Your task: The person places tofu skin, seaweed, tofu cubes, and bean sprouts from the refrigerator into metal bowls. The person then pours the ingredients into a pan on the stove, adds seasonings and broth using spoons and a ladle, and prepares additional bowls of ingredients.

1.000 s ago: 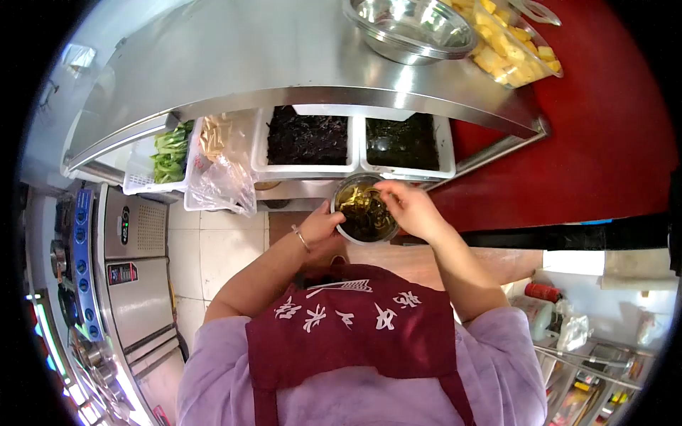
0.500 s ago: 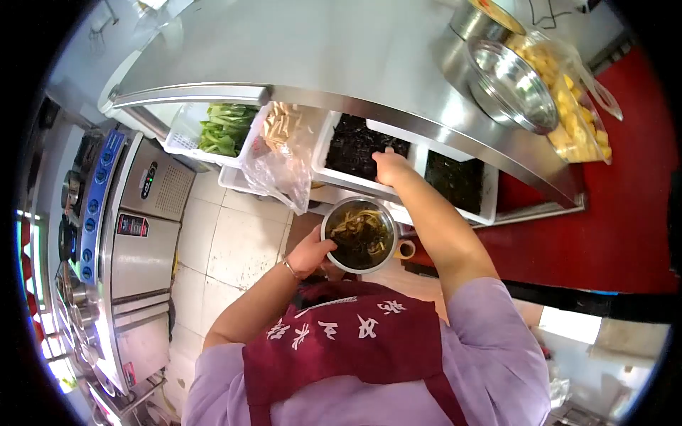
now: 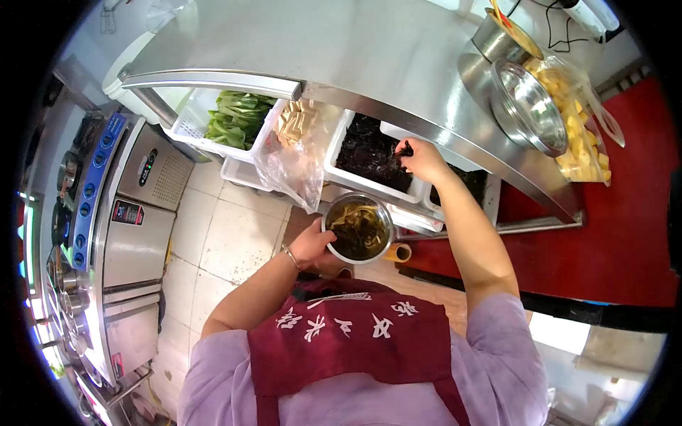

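Note:
My left hand (image 3: 312, 243) grips the left rim of a round metal bowl (image 3: 388, 241), thumb over the edge. Inside lie yellowish strips and dark leafy pieces (image 3: 359, 221) in what looks like liquid. Over the right side of a white tub (image 3: 373, 184), my right hand (image 3: 424, 162) pinches a small clump of dark shredded food (image 3: 404, 150). More of the same black, wet-looking shreds (image 3: 366, 150) fill that tub; whether they are seaweed or fungus I cannot tell. A second white tub (image 3: 492, 190) with dark green food is partly hidden behind my right forearm.
The steel shelf (image 3: 341, 53) overhangs the tubs. To their left are a basket of leafy greens (image 3: 241, 122) and a plastic bag of tan pieces (image 3: 295, 131). Metal bowls (image 3: 526, 106) and bagged yellow chunks (image 3: 579, 135) stand right. Stove units (image 3: 142, 220) are far left.
My right hand has come up out of the black shreds, now with a clump in its fingers. The bowl in my left hand has shifted slightly up, and the view has moved a little.

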The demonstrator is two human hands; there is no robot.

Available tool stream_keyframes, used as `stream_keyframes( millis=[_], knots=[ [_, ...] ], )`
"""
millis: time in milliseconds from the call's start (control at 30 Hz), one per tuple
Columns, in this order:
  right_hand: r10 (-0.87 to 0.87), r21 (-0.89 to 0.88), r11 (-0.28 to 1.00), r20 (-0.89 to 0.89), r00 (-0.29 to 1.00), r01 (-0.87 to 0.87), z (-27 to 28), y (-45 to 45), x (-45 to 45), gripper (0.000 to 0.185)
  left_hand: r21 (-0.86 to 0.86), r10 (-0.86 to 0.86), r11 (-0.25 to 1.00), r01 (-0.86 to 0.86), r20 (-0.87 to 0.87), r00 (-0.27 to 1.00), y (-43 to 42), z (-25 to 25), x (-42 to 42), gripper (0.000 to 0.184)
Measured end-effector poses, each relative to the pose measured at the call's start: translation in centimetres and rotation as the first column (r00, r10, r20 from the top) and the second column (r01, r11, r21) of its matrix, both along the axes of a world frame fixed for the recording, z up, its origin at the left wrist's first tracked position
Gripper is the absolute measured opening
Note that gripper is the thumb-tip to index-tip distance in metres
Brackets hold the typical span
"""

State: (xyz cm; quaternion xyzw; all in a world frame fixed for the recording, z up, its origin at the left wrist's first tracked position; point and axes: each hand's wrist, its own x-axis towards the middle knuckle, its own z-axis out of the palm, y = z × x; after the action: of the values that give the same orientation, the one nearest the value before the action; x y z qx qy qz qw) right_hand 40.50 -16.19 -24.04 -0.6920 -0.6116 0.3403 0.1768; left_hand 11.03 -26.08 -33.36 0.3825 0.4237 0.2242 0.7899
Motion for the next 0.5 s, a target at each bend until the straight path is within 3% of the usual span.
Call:
stream_keyframes(
  millis=[433, 500],
  knots=[
    [-0.051, -0.022, 0.999, -0.054, 0.997, 0.050, 0.7, -1.0, 1.1, 0.020, -0.006, 0.004, 1.000, -0.004, -0.010, 1.000, -0.3, 0.6, 1.2, 0.047],
    [-0.061, -0.023, 0.998, -0.128, 0.990, 0.059, 0.2, -0.9, 1.4, 0.019, -0.030, 0.007, 1.000, -0.007, -0.008, 1.000, -0.4, 1.1, 1.2, 0.047]
  ],
)
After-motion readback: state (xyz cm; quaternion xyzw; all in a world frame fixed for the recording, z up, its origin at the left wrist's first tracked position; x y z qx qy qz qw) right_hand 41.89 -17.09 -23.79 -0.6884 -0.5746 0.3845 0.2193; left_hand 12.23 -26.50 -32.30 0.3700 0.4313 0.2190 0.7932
